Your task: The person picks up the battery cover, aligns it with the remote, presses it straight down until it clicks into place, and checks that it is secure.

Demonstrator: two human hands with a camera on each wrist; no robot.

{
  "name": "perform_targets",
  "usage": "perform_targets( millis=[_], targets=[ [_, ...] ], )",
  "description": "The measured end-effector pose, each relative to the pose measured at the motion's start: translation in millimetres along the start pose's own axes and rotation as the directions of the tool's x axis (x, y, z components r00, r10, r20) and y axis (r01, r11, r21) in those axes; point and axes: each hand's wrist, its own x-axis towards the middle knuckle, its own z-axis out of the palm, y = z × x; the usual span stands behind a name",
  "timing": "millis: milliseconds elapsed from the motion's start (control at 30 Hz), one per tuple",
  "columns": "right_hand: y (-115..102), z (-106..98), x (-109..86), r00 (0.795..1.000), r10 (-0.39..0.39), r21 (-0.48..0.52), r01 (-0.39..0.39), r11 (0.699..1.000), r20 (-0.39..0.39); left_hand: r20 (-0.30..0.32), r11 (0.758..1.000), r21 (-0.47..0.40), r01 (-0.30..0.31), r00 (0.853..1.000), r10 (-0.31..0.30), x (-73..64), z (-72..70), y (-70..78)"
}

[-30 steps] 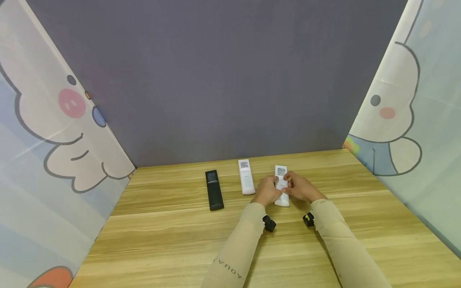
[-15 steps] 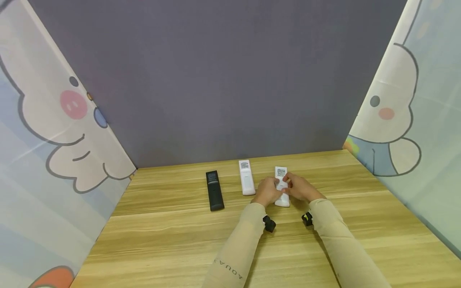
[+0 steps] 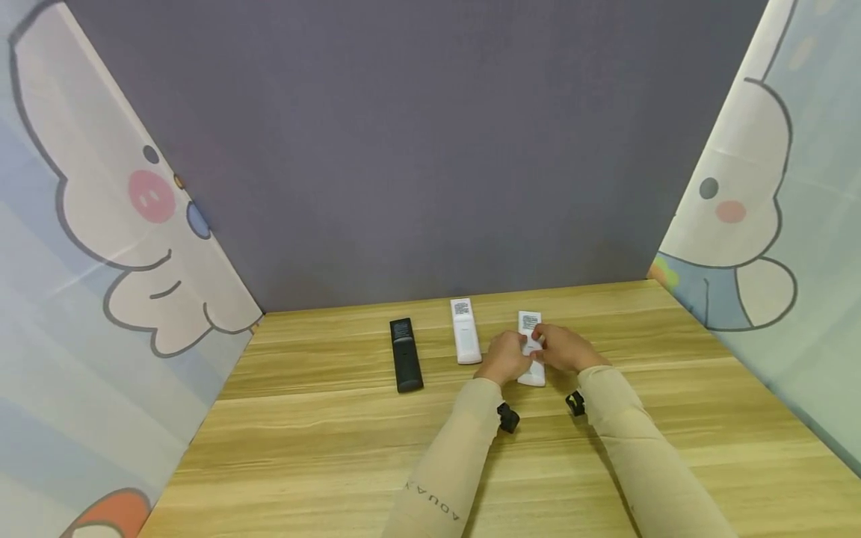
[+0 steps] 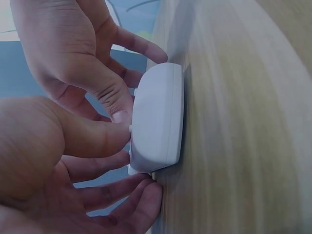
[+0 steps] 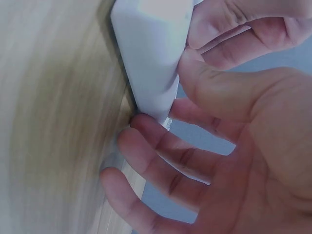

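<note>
A white remote control (image 3: 531, 377) lies back side up on the table, its printed label at the far end. From its left side my left hand (image 3: 507, 357) grips it, with the thumb (image 4: 100, 139) pressed on the back and the fingers along the edge. My right hand (image 3: 566, 348) holds the opposite side, its thumb (image 5: 214, 87) also on the back. Both thumb tips meet near the middle of the remote. In the left wrist view the remote's rounded near end faces the camera. The hands partly cover its middle.
Left of the hands lies a second white remote (image 3: 466, 332), also label up. Farther left is a black remote (image 3: 406, 355). A grey panel (image 3: 430, 164) stands along the wooden table's (image 3: 323, 448) back edge, and cartoon-printed cloths (image 3: 733, 164) flank both sides.
The head view has shifted slightly, so everything appears a little farther right. Both hands stay at the same white remote, with the right fingers moved slightly. The other remotes have not moved.
</note>
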Motion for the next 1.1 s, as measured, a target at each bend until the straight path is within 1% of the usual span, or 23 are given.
perform_targets(
  millis=[233,333,467,600,700,800,867,900,1000,1067,1100],
  targets=[
    [-1,-1,3.1,1.0,0.008,0.007,-0.009,1.0,0.029,0.032,1.0,0.0,0.029,0.999,-0.029,-1.4,-3.3,0.8],
    [1,-3,2.5,0.999,0.013,0.011,-0.013,1.0,0.036,0.04,0.999,0.018,0.029,0.999,-0.029,-0.7,-2.8,3.0],
    [3,-4,1.9,0.999,0.022,0.005,-0.022,1.0,0.033,0.04,0.999,0.049,-0.003,0.999,0.001,1.0,-0.8,4.7],
    [6,-4,1.8,0.999,0.028,0.001,-0.028,1.0,0.031,0.037,0.997,0.067,-0.038,0.999,0.036,3.7,1.3,3.3],
    [8,-1,1.8,0.999,0.025,0.006,-0.025,1.0,0.022,0.032,0.992,0.106,-0.076,0.997,0.073,4.0,3.0,-0.2],
    [10,3,0.0,1.0,0.016,0.006,-0.016,1.0,0.002,0.029,0.984,0.129,-0.124,0.992,0.121,0.7,3.0,-4.7],
    [11,6,-2.2,1.0,-0.003,0.003,0.003,1.0,-0.015,0.035,0.977,0.136,-0.161,0.987,0.158,-4.0,-0.6,-7.8],
    [11,7,-3.4,1.0,-0.009,0.0,0.009,1.0,-0.028,0.041,0.977,0.123,-0.172,0.985,0.168,-6.6,-3.2,-10.0],
    [13,9,-10.0,0.996,0.004,-0.008,-0.005,1.0,-0.085,0.067,0.98,0.088,-0.176,0.983,0.171,-18.2,-16.0,-16.8],
    [14,10,-14.7,0.99,0.013,-0.018,-0.016,1.0,-0.141,0.077,0.978,0.099,-0.184,0.981,0.177,-26.7,-27.2,-23.9],
    [14,10,-17.1,0.985,0.01,-0.024,-0.014,1.0,-0.175,0.07,0.977,0.109,-0.185,0.981,0.178,-30.9,-33.2,-28.3]
  ],
)
